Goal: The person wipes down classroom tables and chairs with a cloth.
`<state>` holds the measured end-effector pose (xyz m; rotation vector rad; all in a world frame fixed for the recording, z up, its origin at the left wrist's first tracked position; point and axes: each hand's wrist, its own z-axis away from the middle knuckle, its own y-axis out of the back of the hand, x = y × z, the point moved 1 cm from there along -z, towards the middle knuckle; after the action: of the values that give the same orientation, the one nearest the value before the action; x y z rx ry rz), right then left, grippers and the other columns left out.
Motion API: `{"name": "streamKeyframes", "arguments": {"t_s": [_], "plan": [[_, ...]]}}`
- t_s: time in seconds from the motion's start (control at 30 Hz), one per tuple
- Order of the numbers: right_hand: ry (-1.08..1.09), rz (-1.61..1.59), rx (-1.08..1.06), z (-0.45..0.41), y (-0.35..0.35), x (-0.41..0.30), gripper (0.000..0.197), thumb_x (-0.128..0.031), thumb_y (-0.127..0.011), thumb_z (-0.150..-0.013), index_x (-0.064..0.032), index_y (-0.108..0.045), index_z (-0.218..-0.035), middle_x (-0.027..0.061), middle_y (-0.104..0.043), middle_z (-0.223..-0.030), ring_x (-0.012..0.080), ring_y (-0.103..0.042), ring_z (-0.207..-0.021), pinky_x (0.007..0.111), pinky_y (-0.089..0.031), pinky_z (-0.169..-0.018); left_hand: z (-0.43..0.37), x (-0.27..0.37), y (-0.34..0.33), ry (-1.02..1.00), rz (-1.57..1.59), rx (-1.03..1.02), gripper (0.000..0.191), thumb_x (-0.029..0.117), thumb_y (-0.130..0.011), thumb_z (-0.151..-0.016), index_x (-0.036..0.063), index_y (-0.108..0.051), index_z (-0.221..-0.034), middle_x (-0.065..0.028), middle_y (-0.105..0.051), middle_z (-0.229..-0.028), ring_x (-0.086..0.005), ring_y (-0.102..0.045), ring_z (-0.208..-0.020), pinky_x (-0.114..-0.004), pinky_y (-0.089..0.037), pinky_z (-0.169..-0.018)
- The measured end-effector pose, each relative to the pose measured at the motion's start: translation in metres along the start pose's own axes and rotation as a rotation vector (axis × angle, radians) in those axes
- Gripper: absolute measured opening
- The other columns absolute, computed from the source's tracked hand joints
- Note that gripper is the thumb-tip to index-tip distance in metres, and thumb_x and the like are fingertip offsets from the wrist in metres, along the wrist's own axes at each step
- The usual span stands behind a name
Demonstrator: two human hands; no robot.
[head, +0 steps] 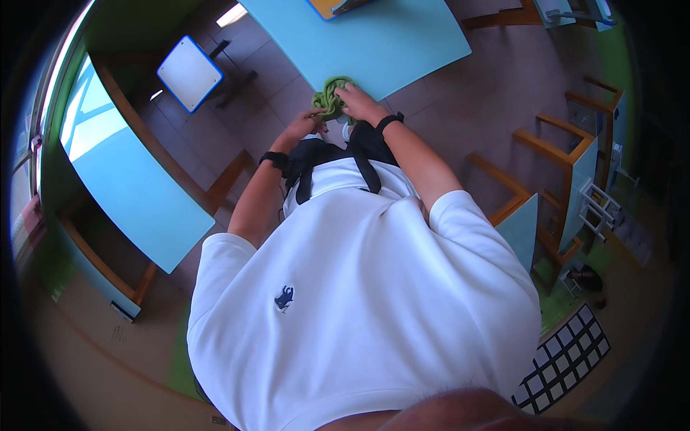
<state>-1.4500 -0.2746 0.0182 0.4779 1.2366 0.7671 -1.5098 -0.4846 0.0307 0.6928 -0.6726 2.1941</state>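
A crumpled green cloth [328, 99] is bunched between my two hands at the near corner of a light-blue table [388, 54]. My right hand [360, 102] grips it from the right, its fingers pressed into the folds. At the lower left edge of the cloth, my left hand [305, 125] pinches the fabric between thumb and fingers. The cloth overlaps the table's corner; whether it rests on the tabletop or hangs just above it, I cannot tell. Each of my wrists wears a black band.
Left of me stands another light-blue table [140, 167] with a wooden frame. A blue-rimmed seat [190, 74] is on the tiled floor beyond it. An orange panel with a blue rim [337, 6] lies on the front table. Several tables with wooden legs [555, 140] line the right side.
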Motion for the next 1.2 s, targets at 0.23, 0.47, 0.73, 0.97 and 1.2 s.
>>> {"name": "streamKeyframes", "arguments": {"t_s": [0.23, 0.47, 0.73, 0.97, 1.2], "plan": [[0.219, 0.2, -0.071, -0.007, 0.011, -0.002, 0.052, -0.013, -0.072, -0.075, -0.0109, -0.051, -0.123, 0.016, -0.052, -0.108, 0.0357, -0.055, -0.103, 0.044, -0.049, -0.086, -0.005, -0.001, -0.011, -0.088, -0.237, 0.18, 0.034, 0.015, -0.044, -0.098, 0.0056, -0.056, -0.128, -0.005, -0.062, -0.091, -0.0141, -0.057, -0.076, -0.028, -0.049, -0.073], [0.589, 0.233, -0.243, -0.022, 0.068, 0.064, 0.038, -0.007, -0.067, -0.073, -0.0099, -0.058, -0.109, 0.0129, -0.054, -0.105, 0.0305, -0.054, -0.103, 0.041, -0.049, -0.086, -0.072, 0.045, -0.092, 0.154, 0.046, 0.231, 0.028, 0.019, -0.041, -0.1, 0.0, -0.053, -0.116, -0.0117, -0.066, -0.096, -0.0182, -0.064, -0.081, -0.031, -0.052, -0.073], [0.341, 0.193, -0.189, -0.001, 0.183, 0.167, 0.051, -0.017, -0.079, -0.071, -0.0122, -0.057, -0.116, 0.0135, -0.055, -0.11, 0.0338, -0.055, -0.107, 0.043, -0.048, -0.088, -0.168, 0.107, -0.184, -0.18, -0.765, 0.492, 0.039, 0.03, -0.048, -0.091, -0.0055, -0.044, -0.106, -0.0311, -0.064, -0.084, -0.0478, -0.063, -0.082, -0.055, -0.049, -0.073], [0.028, 0.089, -0.081, 0.016, 0.255, 0.257, 0.055, -0.015, -0.079, -0.073, -0.0108, -0.054, -0.122, 0.0156, -0.054, -0.117, 0.0365, -0.055, -0.11, 0.043, -0.048, -0.091, -0.233, 0.2, -0.238, -0.292, -0.966, 0.417, 0.027, 0.024, -0.051, -0.089, 0.0023, -0.046, -0.105, -0.0252, -0.065, -0.088, -0.0433, -0.064, -0.082, -0.053, -0.05, -0.071], [-0.15, -0.005, 0.272, 0.029, 0.256, 0.263, 0.052, -0.008, -0.075, -0.072, -0.0093, -0.056, -0.12, 0.0182, -0.055, -0.114, 0.0405, -0.056, -0.106, 0.044, -0.049, -0.088, -0.267, 0.19, -0.27, -0.505, -1.02, 0.571, 0.033, 0.021, -0.057, -0.084, 0.0068, -0.048, -0.113, -0.0215, -0.064, -0.1, -0.0403, -0.063, -0.091, -0.049, -0.051, -0.078]]}}
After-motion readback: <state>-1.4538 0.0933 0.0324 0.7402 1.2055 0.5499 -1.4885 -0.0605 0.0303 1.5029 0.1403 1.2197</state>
